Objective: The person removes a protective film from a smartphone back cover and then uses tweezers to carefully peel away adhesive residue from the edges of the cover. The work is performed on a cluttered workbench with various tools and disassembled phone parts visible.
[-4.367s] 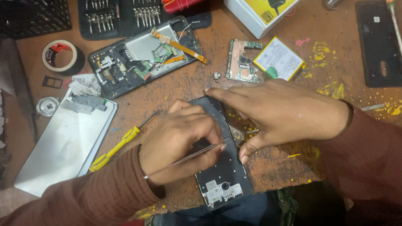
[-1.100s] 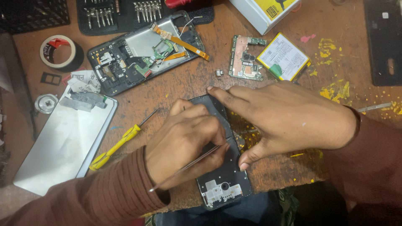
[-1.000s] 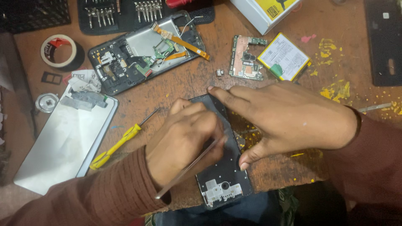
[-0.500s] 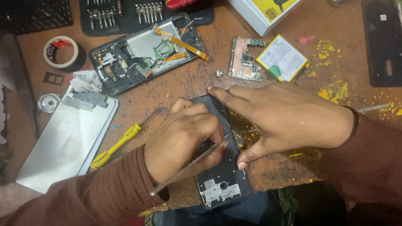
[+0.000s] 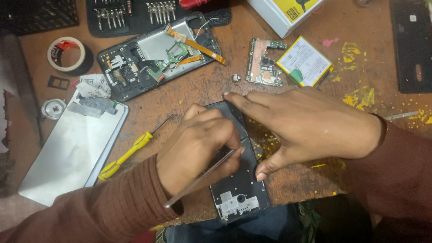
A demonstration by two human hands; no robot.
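**Two hands on an opened phone frame**

The left hand [image 5: 198,146] is curled closed around a pair of thin metal tweezers [image 5: 202,175], whose shaft runs from under the fingers back toward the wrist; the working tips are hidden beneath the fingers. The right hand [image 5: 310,126] lies flat and spread, holding nothing: its forefinger presses the far corner of the dark phone frame [image 5: 238,189] and its thumb rests against the frame's right edge.

The phone frame lies lengthwise on the worn wooden table [image 5: 288,184], its near end with the camera cut-out overhanging the table's front edge.

Left of the frame, near the left wrist, lies a yellow-handled screwdriver [image 5: 130,150], and farther left a pale phone screen panel [image 5: 72,150], face down. Beyond the frame, up and to the left, lies a second dismantled phone [image 5: 153,54] with orange flex cables across it. Straight beyond the frame lies a small circuit board [image 5: 263,60], and just right of the board a yellow-edged battery [image 5: 303,60]. Far left of the frame sits a roll of tape [image 5: 67,54]. At the table's far edge, a black screwdriver bit set [image 5: 135,11].
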